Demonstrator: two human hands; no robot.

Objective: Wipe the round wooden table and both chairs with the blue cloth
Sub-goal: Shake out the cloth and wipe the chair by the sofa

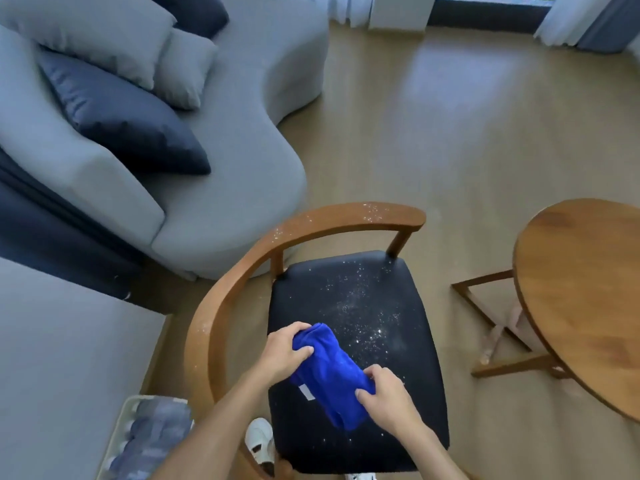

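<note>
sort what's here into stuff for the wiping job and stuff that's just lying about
For the job:
blue cloth, gripped by left hand and right hand
chair, white specks on its dark seat
round wooden table

Just lying about:
grey sofa
dark cushion
grey cushions
white shoe

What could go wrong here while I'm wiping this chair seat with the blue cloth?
1. White specks cover the dark seat; sweeping outward could push them onto the floor.
2. The blue cloth is bunched between the left hand and right hand, so it may only smear crumbs.
3. Specks also sit on the curved armrest, easy to miss.
</note>
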